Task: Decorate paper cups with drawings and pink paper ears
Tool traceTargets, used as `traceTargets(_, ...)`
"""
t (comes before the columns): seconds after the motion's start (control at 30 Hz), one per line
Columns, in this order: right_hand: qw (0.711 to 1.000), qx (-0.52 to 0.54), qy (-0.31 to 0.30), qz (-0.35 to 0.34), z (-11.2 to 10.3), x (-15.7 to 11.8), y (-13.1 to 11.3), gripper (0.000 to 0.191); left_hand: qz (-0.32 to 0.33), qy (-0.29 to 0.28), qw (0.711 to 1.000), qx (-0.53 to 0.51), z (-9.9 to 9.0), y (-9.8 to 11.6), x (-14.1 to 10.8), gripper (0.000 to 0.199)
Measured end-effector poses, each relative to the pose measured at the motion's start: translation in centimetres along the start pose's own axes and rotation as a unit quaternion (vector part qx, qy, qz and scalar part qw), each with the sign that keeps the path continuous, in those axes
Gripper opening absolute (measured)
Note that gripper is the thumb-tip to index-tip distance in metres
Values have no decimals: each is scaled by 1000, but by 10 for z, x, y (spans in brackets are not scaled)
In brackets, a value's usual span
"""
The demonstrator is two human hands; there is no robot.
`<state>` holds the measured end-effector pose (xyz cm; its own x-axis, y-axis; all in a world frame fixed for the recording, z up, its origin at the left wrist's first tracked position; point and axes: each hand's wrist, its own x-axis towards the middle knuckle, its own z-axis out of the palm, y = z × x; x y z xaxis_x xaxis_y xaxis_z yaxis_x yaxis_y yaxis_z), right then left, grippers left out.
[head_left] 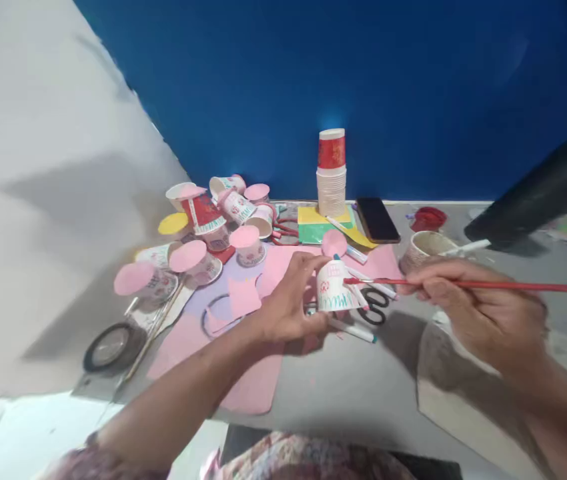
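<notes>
My left hand [294,303] grips the cup [332,288]; my right hand [481,313] pinches the brush [523,287], shaft along nine-to-three o'clock, tip at the cup's three-o'clock side.

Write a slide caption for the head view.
Left hand holds a decorated cup, right hand a red brush at its side.

Out past the right edge runs the slim red-handled paintbrush [518,287], its end cut off! The left hand [289,303] masks one side of the small white paper cup [332,298], its red drawings too blurred to read; the long dark cylinder [538,187] gets cropped too!
</notes>
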<state>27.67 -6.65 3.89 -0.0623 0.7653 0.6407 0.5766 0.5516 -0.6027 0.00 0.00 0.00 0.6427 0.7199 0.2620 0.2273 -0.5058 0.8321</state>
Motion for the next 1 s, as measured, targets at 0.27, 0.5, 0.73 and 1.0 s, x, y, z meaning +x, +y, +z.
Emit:
traceTargets(0.27,999,-18,-26,-10,-5,0,-4,22,15,15,1000,21,0,-4,0,79)
traceTargets(0.5,998,-8,-36,-42,-4,4,-6,21,22,-1,1000,-12,4,-3,-1,79)
traceTargets(0.73,998,-8,-43,-45,-2,5,-8,22,11,0,1000,-24,5,-2,0,77)
traceTargets(1.0,998,0,-46,-37,-1,6,-11,23,10,-5,999,-39,5,0,0,77)
